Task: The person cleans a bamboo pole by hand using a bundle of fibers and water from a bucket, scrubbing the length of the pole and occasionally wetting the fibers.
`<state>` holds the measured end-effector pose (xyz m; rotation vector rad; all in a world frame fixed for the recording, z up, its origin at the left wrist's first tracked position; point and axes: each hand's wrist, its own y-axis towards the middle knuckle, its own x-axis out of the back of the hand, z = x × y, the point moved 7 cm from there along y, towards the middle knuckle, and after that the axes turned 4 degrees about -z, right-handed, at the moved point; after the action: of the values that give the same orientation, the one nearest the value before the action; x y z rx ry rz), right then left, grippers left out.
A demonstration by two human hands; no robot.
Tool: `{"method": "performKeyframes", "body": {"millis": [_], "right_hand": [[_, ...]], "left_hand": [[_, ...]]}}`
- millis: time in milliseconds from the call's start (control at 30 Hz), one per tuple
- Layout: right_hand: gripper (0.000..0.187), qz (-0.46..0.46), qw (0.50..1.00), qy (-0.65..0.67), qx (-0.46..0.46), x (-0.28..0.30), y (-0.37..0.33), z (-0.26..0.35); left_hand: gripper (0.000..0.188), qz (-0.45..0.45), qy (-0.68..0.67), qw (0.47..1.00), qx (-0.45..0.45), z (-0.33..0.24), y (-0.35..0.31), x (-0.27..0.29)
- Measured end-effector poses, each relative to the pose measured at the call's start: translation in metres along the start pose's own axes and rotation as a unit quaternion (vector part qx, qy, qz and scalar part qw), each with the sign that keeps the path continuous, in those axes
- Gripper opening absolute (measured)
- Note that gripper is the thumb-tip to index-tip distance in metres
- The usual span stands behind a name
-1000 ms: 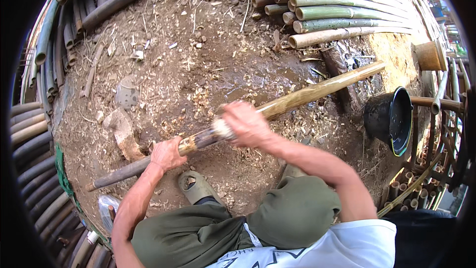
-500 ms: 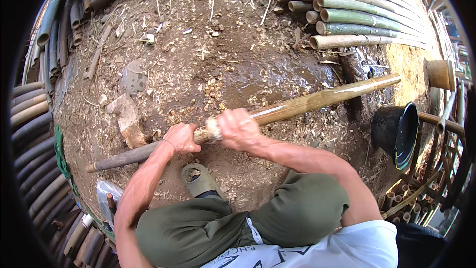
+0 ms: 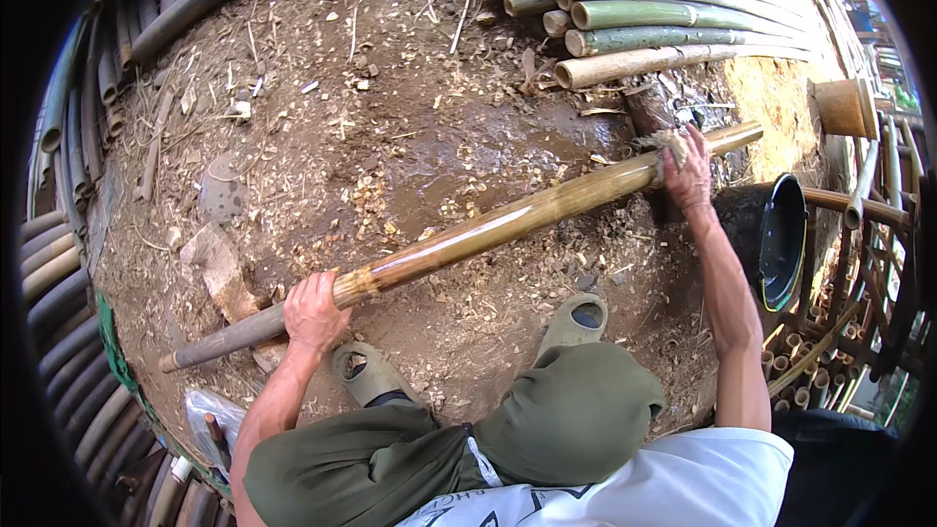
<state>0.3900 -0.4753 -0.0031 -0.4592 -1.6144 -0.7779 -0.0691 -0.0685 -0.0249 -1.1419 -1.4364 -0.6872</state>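
A long bamboo pole (image 3: 508, 224) slants across in front of me, its dark end at the lower left and its wet, shiny yellow-brown length rising to the right. Near the dark part, my left hand (image 3: 314, 312) is wrapped round the pole. Toward the far right end, my right hand (image 3: 687, 174) presses a pale, shaggy wad of fibre (image 3: 668, 143) against the pole's upper side. Its fingers close over the wad, which partly hides the pole there.
A black bucket (image 3: 747, 224) stands by my right forearm, with a brown pot (image 3: 841, 108) beyond it. Stacked bamboo poles (image 3: 664, 15) lie at the far right, and dark poles (image 3: 73, 312) line the left. Wood chips litter the wet ground. A wood block (image 3: 223, 268) lies behind the pole.
My right hand has slid the fibre wad along the pole from near the left hand to the far right. The left hand has shifted slightly left and down, and the whole view has moved.
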Motion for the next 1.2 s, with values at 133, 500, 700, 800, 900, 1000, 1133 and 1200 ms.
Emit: {"method": "performKeyframes", "body": {"millis": [133, 500, 700, 800, 900, 1000, 1133, 1200], "right_hand": [[0.021, -0.013, 0.986, 0.13, 0.107, -0.011, 0.0, 0.066], [0.021, 0.043, 0.921, 0.287, 0.261, 0.024, -0.004, 0.47], [0.024, -0.019, 0.965, 0.183, 0.187, 0.012, -0.006, 0.249], [0.018, -0.068, 0.976, 0.086, 0.187, 0.026, 0.011, 0.141], [0.021, 0.112, 0.985, 0.086, 0.102, -0.016, -0.003, 0.199], [0.021, 0.056, 0.949, 0.259, 0.17, 0.007, -0.018, 0.382], [0.019, 0.031, 0.923, 0.324, 0.204, 0.026, -0.016, 0.427], [0.024, 0.019, 0.931, 0.291, 0.219, 0.021, -0.021, 0.395]], "left_hand": [[0.053, 0.129, -0.016, 0.991, 0.037, 0.005, 0.017, 0.002], [0.041, 0.363, -0.042, 0.93, 0.035, 0.018, 0.054, -0.006], [0.025, 0.476, -0.319, 0.816, 0.074, 0.002, 0.043, -0.041], [0.026, 0.495, -0.32, 0.805, 0.07, -0.002, 0.047, -0.044], [0.03, 0.492, -0.315, 0.809, 0.064, -0.003, 0.052, -0.047], [0.036, 0.475, -0.294, 0.828, 0.049, -0.001, 0.052, -0.047], [0.054, 0.338, -0.191, 0.92, 0.045, -0.016, 0.061, -0.016], [0.056, 0.151, -0.082, 0.985, 0.035, -0.02, 0.033, -0.004]]}}
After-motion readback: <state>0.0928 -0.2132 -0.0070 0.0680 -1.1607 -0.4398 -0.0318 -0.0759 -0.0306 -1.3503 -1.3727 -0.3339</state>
